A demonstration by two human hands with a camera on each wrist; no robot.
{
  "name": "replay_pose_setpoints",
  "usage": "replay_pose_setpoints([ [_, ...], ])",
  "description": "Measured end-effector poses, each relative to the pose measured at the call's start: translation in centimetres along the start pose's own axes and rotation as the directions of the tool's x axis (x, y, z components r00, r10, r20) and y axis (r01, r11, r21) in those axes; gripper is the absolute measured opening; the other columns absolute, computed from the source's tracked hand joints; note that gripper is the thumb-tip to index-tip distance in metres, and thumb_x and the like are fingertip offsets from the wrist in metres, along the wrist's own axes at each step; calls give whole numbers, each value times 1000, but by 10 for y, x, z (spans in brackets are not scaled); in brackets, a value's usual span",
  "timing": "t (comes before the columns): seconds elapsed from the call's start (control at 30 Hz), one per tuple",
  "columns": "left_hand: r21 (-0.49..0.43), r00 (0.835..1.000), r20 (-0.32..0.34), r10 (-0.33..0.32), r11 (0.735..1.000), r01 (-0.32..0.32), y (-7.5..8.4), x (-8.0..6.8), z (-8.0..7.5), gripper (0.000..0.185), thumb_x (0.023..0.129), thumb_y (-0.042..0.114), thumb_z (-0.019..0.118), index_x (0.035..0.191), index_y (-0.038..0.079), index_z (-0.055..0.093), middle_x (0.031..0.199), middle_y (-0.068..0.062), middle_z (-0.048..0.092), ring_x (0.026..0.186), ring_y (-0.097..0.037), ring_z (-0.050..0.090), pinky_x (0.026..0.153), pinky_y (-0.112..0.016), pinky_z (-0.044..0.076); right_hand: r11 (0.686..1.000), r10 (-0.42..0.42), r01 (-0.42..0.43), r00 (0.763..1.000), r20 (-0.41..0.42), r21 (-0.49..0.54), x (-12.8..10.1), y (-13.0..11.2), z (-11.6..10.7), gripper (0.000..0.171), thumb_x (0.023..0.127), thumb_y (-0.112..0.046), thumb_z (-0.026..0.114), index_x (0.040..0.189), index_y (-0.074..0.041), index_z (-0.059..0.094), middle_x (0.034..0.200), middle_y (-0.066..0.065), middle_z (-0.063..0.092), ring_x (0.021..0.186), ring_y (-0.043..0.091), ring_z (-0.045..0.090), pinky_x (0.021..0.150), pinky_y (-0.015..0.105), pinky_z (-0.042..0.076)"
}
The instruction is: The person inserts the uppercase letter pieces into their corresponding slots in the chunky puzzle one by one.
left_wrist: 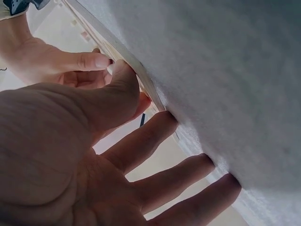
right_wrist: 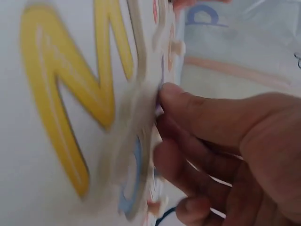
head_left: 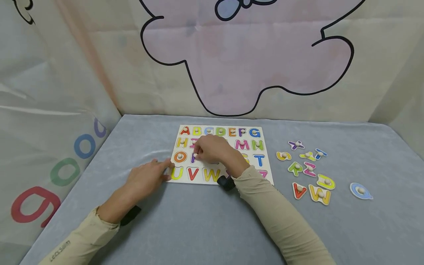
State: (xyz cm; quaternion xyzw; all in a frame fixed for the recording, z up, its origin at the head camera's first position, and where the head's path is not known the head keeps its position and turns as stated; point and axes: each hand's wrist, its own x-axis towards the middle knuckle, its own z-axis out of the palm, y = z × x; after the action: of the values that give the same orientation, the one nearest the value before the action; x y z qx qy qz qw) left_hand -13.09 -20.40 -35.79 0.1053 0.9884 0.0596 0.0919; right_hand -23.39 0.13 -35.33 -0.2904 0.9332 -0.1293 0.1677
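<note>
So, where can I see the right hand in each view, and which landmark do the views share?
Head: the right hand is over the middle of the letter board.
Left wrist: upper left, beyond the left hand.
Right wrist: right side, with the board to its left.
Shared landmark: the board, nearly edge-on in the left wrist view.

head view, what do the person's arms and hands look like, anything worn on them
The left sleeve and right sleeve are beige, the left with dark lettering. A black device shows by each wrist. The left hand and right hand wear no gloves.
</note>
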Motion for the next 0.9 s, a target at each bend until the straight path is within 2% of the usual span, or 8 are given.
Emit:
replay_pose_setpoints([
  [0.13,4,1000,1,-6,1000,6,-1,-1,-1,33,90,24,73,121,22,64,90,-7,66,77,-20,56,52,-30,39,997,-64,60,995,79,48,-2,6,-7,21,97,-18,64,115,-19,75,101,-4,69,92,12,57,80,28,47],
  [0.27,4,1000,6,-7,1000,7,0,-1,-1,33,90,24,73,122,22,64,91,-6,68,81,-21,59,52,-30,39,994,-94,87,987,131,64,-8,11,-16,35,98,-16,63,133,-19,65,118,-1,68,103,15,57,89,29,49],
  [0.43,8,1000,-7,8,1000,-8,0,-1,0,33,90,23,74,121,21,64,92,-6,69,82,-21,58,53,-30,40,998,-57,53,993,99,44,-22,19,-27,48,97,-19,65,144,-19,55,130,0,64,110,16,57,94,31,50],
  [0.53,13,1000,6,-4,1000,4,0,0,0,33,90,23,73,121,21,63,93,-7,68,82,-21,58,54,-31,41,997,-82,81,994,76,10,-36,26,-35,48,97,-21,66,144,-18,54,130,2,65,106,16,60,95,33,50],
  [0.7,4,999,29,-21,1000,21,-2,1,1,34,90,23,73,123,22,63,96,-7,69,87,-23,59,57,-33,43,995,-88,90,995,56,-33,-80,52,-55,44,96,-22,68,139,-18,60,120,1,68,94,15,62,85,33,51],
  [0.9,6,1000,8,0,1000,-1,-2,1,1,34,89,23,74,121,22,64,95,-5,71,90,-23,60,57,-34,44,999,-22,23,1000,21,-30,-156,115,-73,42,92,-21,72,133,-21,64,112,-4,69,88,8,62,72,28,50],
])
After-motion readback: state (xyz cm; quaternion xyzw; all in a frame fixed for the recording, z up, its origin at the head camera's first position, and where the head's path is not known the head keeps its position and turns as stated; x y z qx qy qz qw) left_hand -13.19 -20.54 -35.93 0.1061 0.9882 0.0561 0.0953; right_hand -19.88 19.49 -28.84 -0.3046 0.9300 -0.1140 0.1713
